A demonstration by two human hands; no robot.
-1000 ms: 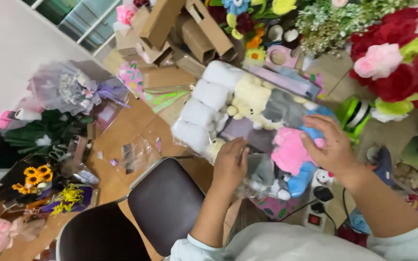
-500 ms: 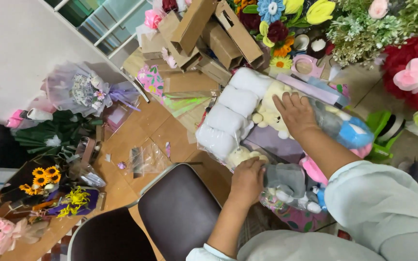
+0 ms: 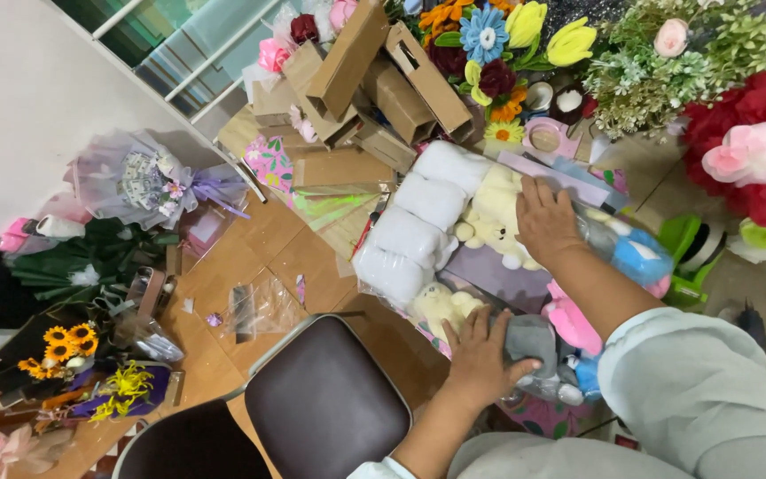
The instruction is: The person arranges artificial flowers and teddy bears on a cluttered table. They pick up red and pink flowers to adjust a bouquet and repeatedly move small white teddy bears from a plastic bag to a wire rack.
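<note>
A clear plastic bag of plush toys [image 3: 480, 266] lies in front of me, holding white [image 3: 418, 226], cream [image 3: 494, 217], grey [image 3: 534, 341], pink [image 3: 569, 324] and blue [image 3: 640, 257] ones. My right hand [image 3: 547, 222] presses flat on top of the bag, over the cream plush. Nearer to me, my left hand [image 3: 480, 355] rests on the bag's edge, fingers spread, touching the grey plush beside a second cream toy [image 3: 441, 306]. Neither hand grips anything that I can see.
Brown cardboard boxes [image 3: 374, 80] and artificial flowers [image 3: 489, 53] stand behind the bag. Red and pink blooms [image 3: 755, 151] fill the right. Two dark chair seats [image 3: 325, 404] sit near me. Wrapped bouquets [image 3: 135, 182] and sunflowers [image 3: 55, 350] lie left on the wooden floor [image 3: 268, 244].
My right hand has moved from the pink plush on the right up onto the cream plush at the top of the bag. My left hand has stayed on the bag's near edge.
</note>
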